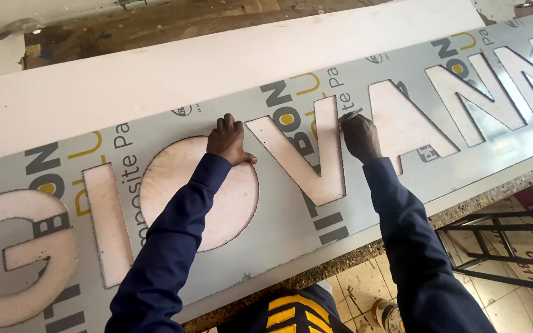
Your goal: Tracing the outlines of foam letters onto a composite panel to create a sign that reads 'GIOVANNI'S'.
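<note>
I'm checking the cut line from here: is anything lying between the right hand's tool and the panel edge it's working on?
Nothing visible does. The right hand holds the thin tool tip against the panel at a cut-out's upper edge.

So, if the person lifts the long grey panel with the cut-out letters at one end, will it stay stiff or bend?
The grey panel is long, thin and cut through by large letter openings, so it would probably sag or flex if lifted by one end. It looks light for its size. Its film-covered face may slide easily on the white board. The left hand presses it flat.
</note>
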